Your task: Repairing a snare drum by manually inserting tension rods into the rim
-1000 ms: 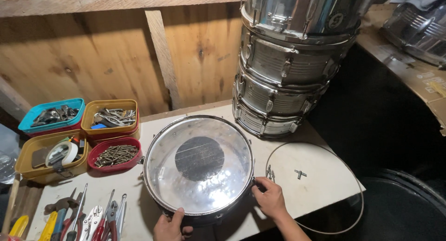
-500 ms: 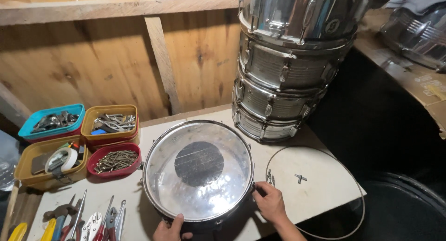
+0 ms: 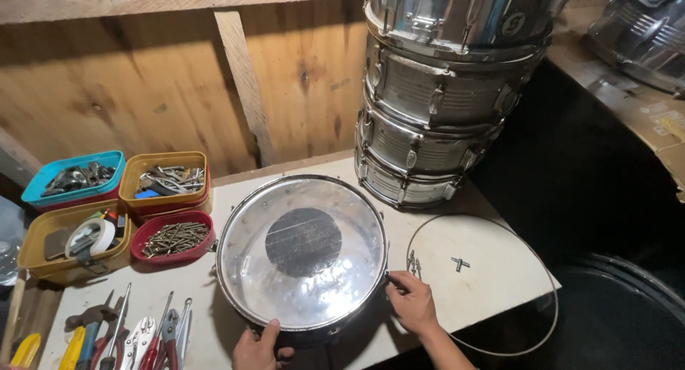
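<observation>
Evidently rigid and weighty, the chrome snare drum with clear head [image 3: 302,252] sits mid-bench; left hand [image 3: 261,348] curls over its near rim, right hand [image 3: 410,303] pinches its right edge. Head looks fragile; grip the hoop.

Bare left hand [image 3: 258,347], bare right hand [image 3: 412,304], right forearm unsleeved

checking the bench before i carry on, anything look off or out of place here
One thing: the thin metal hoop lying flat on the pale wooden bench top sticks out past its right edge, unsupported there. The left hand and right hand grip the rim of the shiny snare drum. The stacked chrome drums look steady.
</observation>
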